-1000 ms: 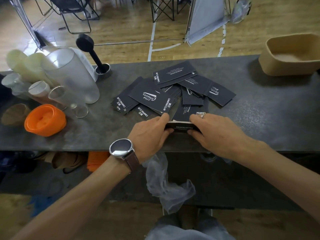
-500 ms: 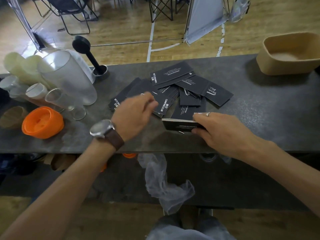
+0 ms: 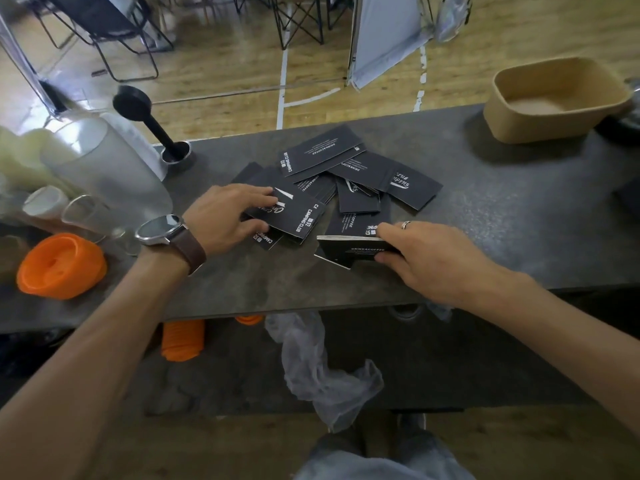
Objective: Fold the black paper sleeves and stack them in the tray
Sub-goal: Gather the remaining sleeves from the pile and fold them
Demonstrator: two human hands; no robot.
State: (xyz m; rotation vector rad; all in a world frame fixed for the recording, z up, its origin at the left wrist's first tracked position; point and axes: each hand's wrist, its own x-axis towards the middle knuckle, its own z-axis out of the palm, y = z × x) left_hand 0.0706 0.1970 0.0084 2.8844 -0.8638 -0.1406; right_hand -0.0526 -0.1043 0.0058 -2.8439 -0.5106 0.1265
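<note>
Several black paper sleeves (image 3: 349, 168) with white print lie scattered in the middle of the dark counter (image 3: 485, 230). My right hand (image 3: 426, 254) grips a small stack of folded sleeves (image 3: 349, 251) near the counter's front edge. My left hand (image 3: 225, 216), with a watch on its wrist, pinches a flat sleeve (image 3: 298, 216) at the left side of the pile, fingers on top and thumb under its near edge. The tan tray (image 3: 554, 102) stands at the far right of the counter and looks empty.
Frosted plastic cups (image 3: 104, 168) and paper cups lie on their sides at the left. An orange lid (image 3: 62, 265) sits at the front left. A black tamper (image 3: 152, 129) stands behind the pile. A plastic bag (image 3: 322, 368) hangs below the counter.
My left hand let go of the folded stack, moved left and up to the pile and took hold of a flat sleeve. My right hand kept the stack in place.
</note>
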